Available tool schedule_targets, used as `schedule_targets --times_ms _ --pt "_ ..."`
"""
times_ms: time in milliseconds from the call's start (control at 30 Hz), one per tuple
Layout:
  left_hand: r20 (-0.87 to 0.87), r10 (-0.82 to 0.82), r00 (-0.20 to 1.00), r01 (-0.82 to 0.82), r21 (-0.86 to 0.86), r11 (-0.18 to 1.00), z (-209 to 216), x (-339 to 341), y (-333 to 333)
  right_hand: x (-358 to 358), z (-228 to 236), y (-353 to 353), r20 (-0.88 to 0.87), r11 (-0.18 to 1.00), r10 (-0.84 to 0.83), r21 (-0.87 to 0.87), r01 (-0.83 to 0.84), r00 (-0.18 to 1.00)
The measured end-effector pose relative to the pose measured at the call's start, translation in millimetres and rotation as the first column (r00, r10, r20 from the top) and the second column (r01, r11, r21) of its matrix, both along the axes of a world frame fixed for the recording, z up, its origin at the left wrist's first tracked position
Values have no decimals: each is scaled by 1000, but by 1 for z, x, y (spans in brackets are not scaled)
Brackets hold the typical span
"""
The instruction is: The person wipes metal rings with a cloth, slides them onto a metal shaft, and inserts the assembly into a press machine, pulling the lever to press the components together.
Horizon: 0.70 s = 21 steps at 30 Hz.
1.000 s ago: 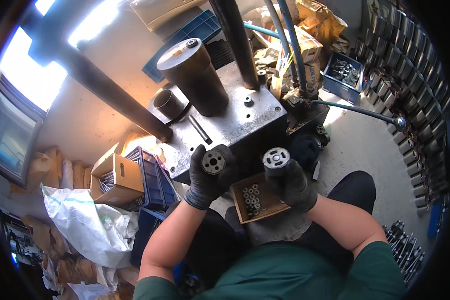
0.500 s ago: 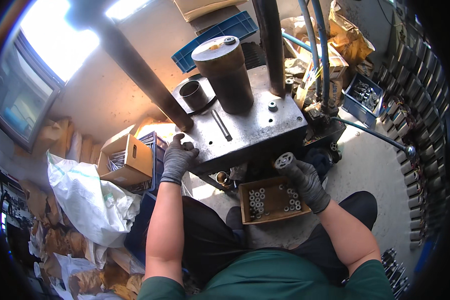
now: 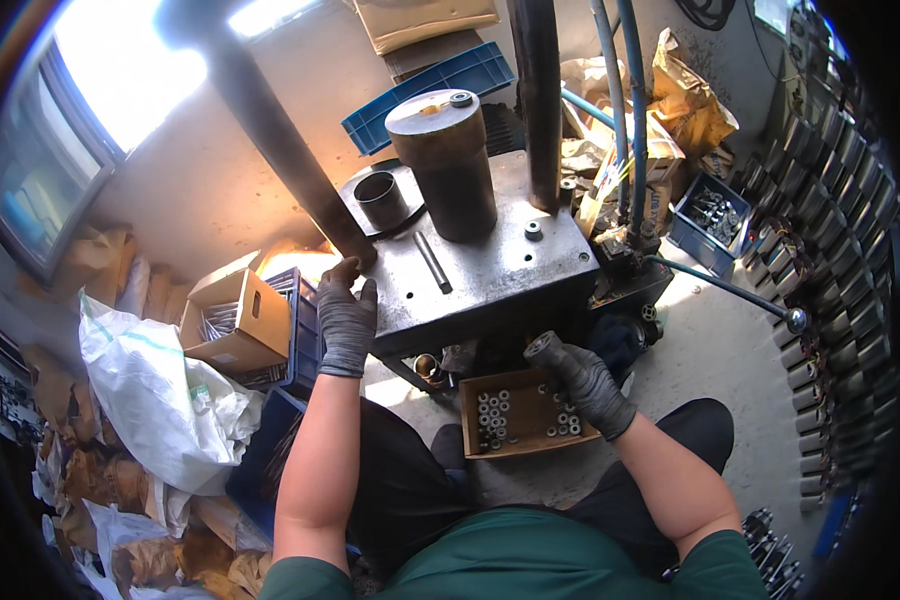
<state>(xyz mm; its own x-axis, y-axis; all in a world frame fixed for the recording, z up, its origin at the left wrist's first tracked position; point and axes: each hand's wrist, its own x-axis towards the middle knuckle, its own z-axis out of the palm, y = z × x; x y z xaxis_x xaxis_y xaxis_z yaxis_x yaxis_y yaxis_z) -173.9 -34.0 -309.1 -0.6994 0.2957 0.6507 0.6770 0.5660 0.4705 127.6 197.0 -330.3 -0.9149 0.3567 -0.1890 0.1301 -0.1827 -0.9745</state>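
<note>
My left hand (image 3: 347,325), in a grey glove, is at the left edge of the steel press table (image 3: 490,290), close to the foot of the left column. Its fingers are apart and nothing shows in them. My right hand (image 3: 592,385), gloved too, is closed around a grey metal cylinder (image 3: 542,346) in front of the table. The wooden box (image 3: 530,450) below it holds several small metal rings. On the table stand a thick steel cylinder (image 3: 450,180) with a small ring on top, a short open tube (image 3: 381,200), a lying metal rod (image 3: 432,262) and a small bushing (image 3: 533,231).
Two dark columns rise from the table, the right column (image 3: 538,110) beside blue hoses. At left are a carton (image 3: 232,318) of metal rods and a white sack (image 3: 155,390). At right, a blue crate (image 3: 710,222) of metal parts stands near stacked metal cylinders (image 3: 810,370).
The metal cylinder in my right hand has tilted, so its holed end face shows less. My left hand has shifted slightly up against the column's foot. The whole view has shifted a little.
</note>
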Motion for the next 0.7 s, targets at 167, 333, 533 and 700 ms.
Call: schedule_targets --times_ms 167,333,533,700 --pt "461 -398 793 499 -120 858 27 103 44 -13 -7 -6 56 1000 28 -10 -28 998" --pt "296 -585 755 656 -316 686 16 131 82 -19 -27 3 -7 986 37 -160 -38 999" --pt "376 -487 788 608 -346 715 23 132 101 -17 -28 4 -105 984 65 -158 -81 992" --pt "217 -434 874 477 -217 852 22 113 106 -19 -13 -1 39 998 34 -52 -32 999"
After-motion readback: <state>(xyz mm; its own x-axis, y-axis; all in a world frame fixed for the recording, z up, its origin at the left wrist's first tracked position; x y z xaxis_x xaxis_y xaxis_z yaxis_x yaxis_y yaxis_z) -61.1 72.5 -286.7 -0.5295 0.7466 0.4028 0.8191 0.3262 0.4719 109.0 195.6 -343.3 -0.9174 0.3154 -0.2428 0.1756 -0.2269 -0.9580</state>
